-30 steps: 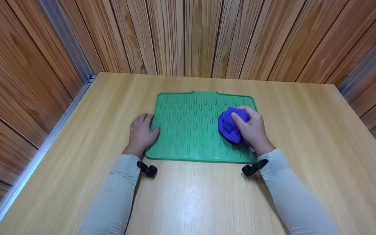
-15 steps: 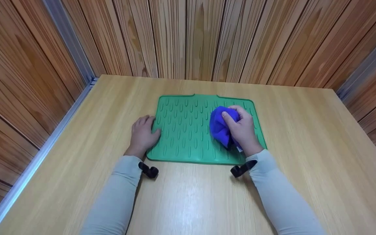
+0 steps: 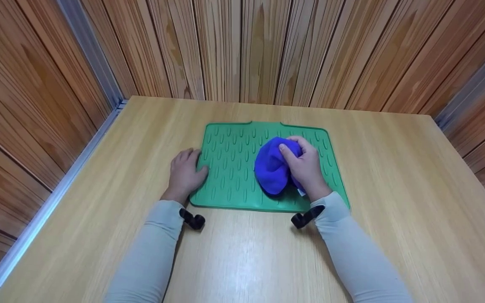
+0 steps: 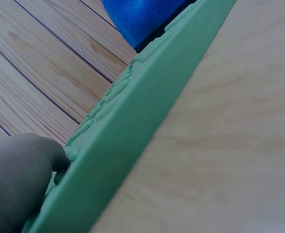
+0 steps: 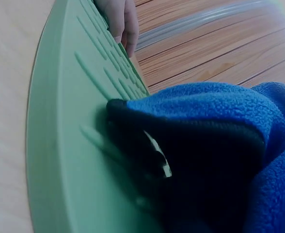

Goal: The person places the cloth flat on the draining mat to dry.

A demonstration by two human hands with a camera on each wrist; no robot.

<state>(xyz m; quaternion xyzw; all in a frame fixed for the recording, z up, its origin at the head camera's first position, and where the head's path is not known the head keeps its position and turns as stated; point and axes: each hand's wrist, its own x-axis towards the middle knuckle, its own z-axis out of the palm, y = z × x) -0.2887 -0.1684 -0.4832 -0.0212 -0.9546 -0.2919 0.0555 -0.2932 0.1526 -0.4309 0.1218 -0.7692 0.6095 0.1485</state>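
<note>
A green mat point(image 3: 234, 168) with raised oval ridges lies on the table. My right hand point(image 3: 306, 166) grips a bunched blue cloth point(image 3: 272, 168) over the mat's right half. In the right wrist view the fuzzy cloth point(image 5: 205, 102) hangs in folds, with a dark underside and a small white tag against the mat. My left hand point(image 3: 185, 174) rests at the mat's left edge, its thumb lying on the rim. The left wrist view shows the left thumb point(image 4: 21, 179) on the mat's ridged top, while the cloth's lower corner point(image 4: 142, 24) appears farther along.
The wooden table point(image 3: 242, 252) carries the mat near its middle. Wood-plank walls point(image 3: 221, 50) stand behind and on both sides. A metal strip point(image 3: 53, 198) runs along the table's left edge. Each wrist wears a small black camera mount point(image 3: 194, 219).
My right hand has moved leftward across the mat with the cloth, which looks more spread out now. The left hand stays at the mat's edge. The view has tilted slightly.
</note>
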